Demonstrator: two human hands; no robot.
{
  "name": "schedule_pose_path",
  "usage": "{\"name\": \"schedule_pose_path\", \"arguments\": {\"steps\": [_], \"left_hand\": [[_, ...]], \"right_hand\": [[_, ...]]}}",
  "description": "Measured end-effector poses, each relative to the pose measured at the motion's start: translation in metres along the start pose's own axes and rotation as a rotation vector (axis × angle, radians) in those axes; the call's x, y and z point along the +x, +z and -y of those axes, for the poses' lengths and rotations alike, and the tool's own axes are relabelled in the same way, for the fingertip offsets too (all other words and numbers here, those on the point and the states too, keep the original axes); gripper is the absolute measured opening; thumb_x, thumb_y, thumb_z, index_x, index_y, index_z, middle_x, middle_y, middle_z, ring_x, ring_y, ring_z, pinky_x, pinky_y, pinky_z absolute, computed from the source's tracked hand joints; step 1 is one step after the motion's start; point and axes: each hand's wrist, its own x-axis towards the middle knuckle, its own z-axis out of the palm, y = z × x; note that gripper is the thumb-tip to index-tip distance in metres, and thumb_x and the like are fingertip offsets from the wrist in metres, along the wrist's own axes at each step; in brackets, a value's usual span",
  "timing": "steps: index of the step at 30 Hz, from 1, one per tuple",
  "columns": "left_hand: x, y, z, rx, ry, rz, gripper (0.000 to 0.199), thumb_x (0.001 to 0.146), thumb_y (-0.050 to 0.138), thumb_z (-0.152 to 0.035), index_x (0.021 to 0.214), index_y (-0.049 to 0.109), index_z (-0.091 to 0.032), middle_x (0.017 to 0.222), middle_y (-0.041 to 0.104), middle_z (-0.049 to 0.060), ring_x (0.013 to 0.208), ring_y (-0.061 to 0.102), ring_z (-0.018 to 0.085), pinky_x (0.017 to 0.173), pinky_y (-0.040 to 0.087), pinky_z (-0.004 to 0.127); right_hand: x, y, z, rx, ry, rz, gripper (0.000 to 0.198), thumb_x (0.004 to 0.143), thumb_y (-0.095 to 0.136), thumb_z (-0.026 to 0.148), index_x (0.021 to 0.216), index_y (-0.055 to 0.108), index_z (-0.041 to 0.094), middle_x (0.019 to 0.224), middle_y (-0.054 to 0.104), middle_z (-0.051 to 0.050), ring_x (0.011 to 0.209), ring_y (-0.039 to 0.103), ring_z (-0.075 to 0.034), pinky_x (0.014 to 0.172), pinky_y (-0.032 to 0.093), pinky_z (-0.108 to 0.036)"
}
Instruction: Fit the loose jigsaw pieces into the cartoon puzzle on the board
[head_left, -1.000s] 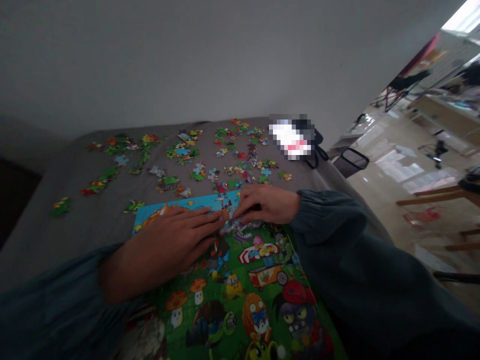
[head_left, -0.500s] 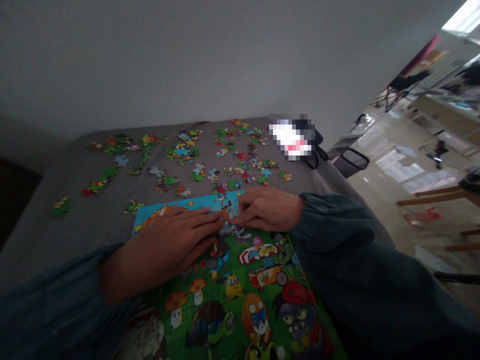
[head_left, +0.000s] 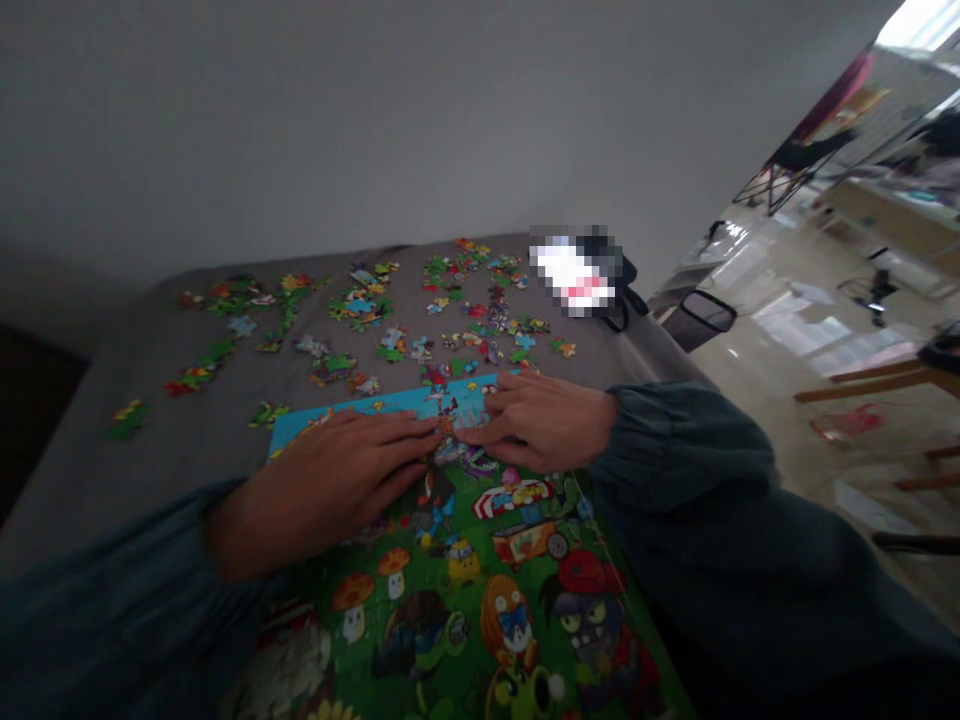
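Observation:
A mostly assembled jigsaw puzzle (head_left: 450, 640) with cartoon plants and zombies on green ground and a blue top strip lies in front of me. My left hand (head_left: 337, 470) rests flat across its upper left part, fingers stretched to the right. From the right, my right hand (head_left: 536, 415) touches the upper part, its index finger extended and the other fingers bent, with nothing visible held. Between the fingertips of both hands shows a small brown patterned spot (head_left: 445, 424) of the picture. A loose-looking puzzle piece (head_left: 435, 377) sits at the top edge.
Loose puzzle pieces (head_left: 360, 305) lie in clusters over the grey cloth (head_left: 217, 430) behind the puzzle. A blurred-out white object (head_left: 570, 275) and a dark strap lie at the back right, near the wall (head_left: 375, 120). Beyond the right edge are a chair (head_left: 877, 380) and the floor.
My right hand has shifted slightly to the right, uncovering more of the blue strip. My left hand stays flat on the puzzle. The view has moved a little.

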Motion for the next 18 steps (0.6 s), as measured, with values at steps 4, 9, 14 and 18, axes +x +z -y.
{"name": "schedule_pose_path", "arguments": {"steps": [4, 9, 14, 18], "left_hand": [[-0.001, -0.001, -0.001, 0.023, -0.004, -0.004, 0.036, 0.105, 0.042, -0.030, 0.127, 0.069, -0.021, 0.131, 0.071, 0.006, 0.111, 0.070, 0.027, 0.092, 0.059, 0.045], [-0.002, 0.001, 0.000, 0.013, -0.017, 0.004, 0.036, 0.105, 0.042, -0.031, 0.129, 0.068, -0.023, 0.132, 0.070, 0.005, 0.114, 0.069, 0.027, 0.094, 0.059, 0.046], [-0.004, 0.001, 0.001, 0.011, -0.044, 0.032, 0.039, 0.106, 0.040, -0.036, 0.131, 0.067, -0.024, 0.135, 0.069, 0.003, 0.118, 0.067, 0.028, 0.098, 0.057, 0.047], [-0.007, -0.001, 0.003, 0.002, -0.081, 0.050, 0.042, 0.107, 0.037, -0.040, 0.134, 0.065, -0.025, 0.137, 0.068, 0.002, 0.119, 0.067, 0.027, 0.101, 0.055, 0.047]], "right_hand": [[0.004, 0.004, -0.008, 0.075, -0.082, -0.024, 0.039, 0.098, 0.050, 0.023, 0.133, 0.068, 0.022, 0.092, 0.069, -0.010, 0.084, 0.051, -0.023, 0.079, 0.037, -0.038], [0.010, 0.009, -0.015, 0.135, -0.135, -0.107, 0.035, 0.097, 0.051, 0.021, 0.127, 0.071, 0.020, 0.090, 0.068, -0.008, 0.085, 0.053, -0.020, 0.081, 0.040, -0.035], [0.015, 0.018, -0.020, 0.153, -0.046, -0.409, 0.033, 0.101, 0.048, 0.025, 0.120, 0.074, 0.018, 0.089, 0.066, -0.008, 0.085, 0.054, -0.020, 0.083, 0.042, -0.036], [0.019, 0.026, -0.027, 0.184, 0.097, -0.590, 0.030, 0.100, 0.050, 0.024, 0.117, 0.073, 0.015, 0.099, 0.069, -0.010, 0.094, 0.056, -0.021, 0.090, 0.043, -0.038]]}}
